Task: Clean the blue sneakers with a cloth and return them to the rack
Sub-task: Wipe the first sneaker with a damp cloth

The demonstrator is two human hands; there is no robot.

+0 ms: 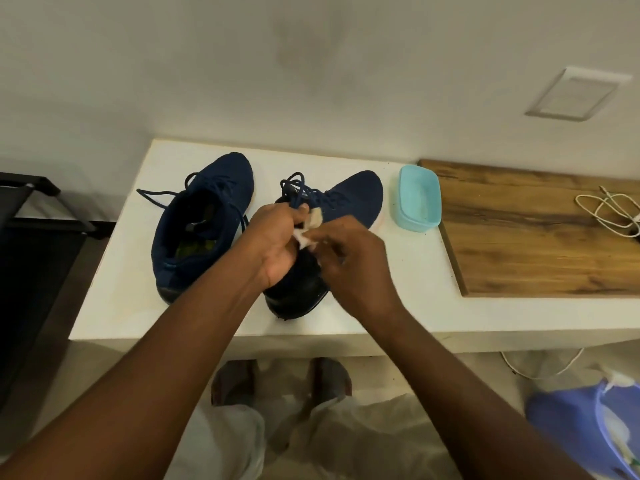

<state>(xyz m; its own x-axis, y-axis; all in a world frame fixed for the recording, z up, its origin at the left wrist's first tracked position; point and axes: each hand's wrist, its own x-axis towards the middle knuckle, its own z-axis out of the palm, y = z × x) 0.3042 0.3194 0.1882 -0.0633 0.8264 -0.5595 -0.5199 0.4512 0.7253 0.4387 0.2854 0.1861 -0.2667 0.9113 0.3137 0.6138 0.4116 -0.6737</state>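
While navy sneakers (221, 188) sit loose-laced | left hand (277, 247) fingers grip white cloth (314, 219) | right hand (356, 268) fingers pinch it

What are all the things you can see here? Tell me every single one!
blue sneakers: two, dark blue, side by side on the table
cloth: one, whitish, over the sneaker nearer the tub
tub: one, light blue, right of the sneakers
wooden board: one, brown, table's right end
cable: one, white, coiled on the board
table: one, white, against the wall
rack: one, black, left of the table
wall plate: one, white, upper right wall
bag: one, purple, floor, lower right
feet: two, blurred, below the table
left grip: bare hand, holding the cloth
right grip: bare hand, pinching the cloth
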